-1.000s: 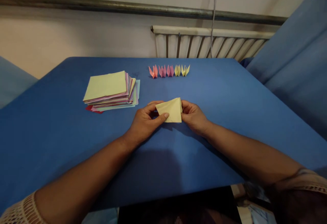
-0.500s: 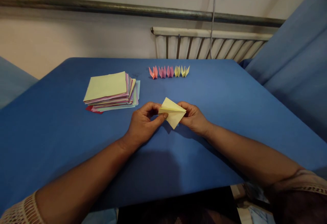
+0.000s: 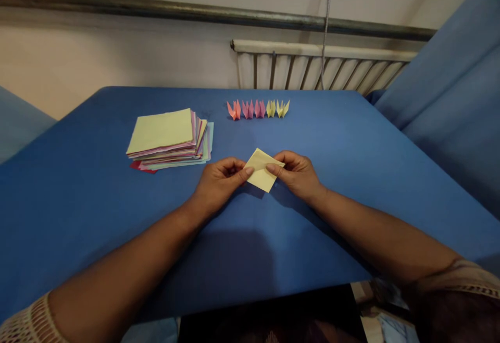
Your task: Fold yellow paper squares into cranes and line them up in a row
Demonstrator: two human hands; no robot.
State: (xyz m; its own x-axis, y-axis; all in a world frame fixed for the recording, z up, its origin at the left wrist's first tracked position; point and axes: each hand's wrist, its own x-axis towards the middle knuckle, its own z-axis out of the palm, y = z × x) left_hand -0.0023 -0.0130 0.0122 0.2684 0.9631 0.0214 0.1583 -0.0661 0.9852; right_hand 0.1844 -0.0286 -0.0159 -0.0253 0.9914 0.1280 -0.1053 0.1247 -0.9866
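Note:
A folded piece of yellow paper (image 3: 265,177), flattened to a small diamond, is held just above the blue table. My left hand (image 3: 222,182) pinches its left corner, thumb on top and fingers beneath. At the right corner, my right hand (image 3: 300,175) grips it the same way, its thumb lying on the upper face. The fingertips under the paper are hidden. Ahead of the hands stands a row of folded paper cranes: an orange one (image 3: 234,110), two pink ones (image 3: 248,110) and two yellow ones (image 3: 283,109).
A thick stack of coloured paper sheets (image 3: 162,133) lies to the left, with a red sheet (image 3: 142,167) poking out below. The blue cloth-covered table (image 3: 336,139) reaches back to a wall with a radiator (image 3: 285,48) and a pipe (image 3: 164,9). A blue curtain (image 3: 453,66) hangs right.
The yellow paper's raised central fold has been pressed flat, leaving a smooth diamond. My right thumb has moved from the right edge onto the paper's face.

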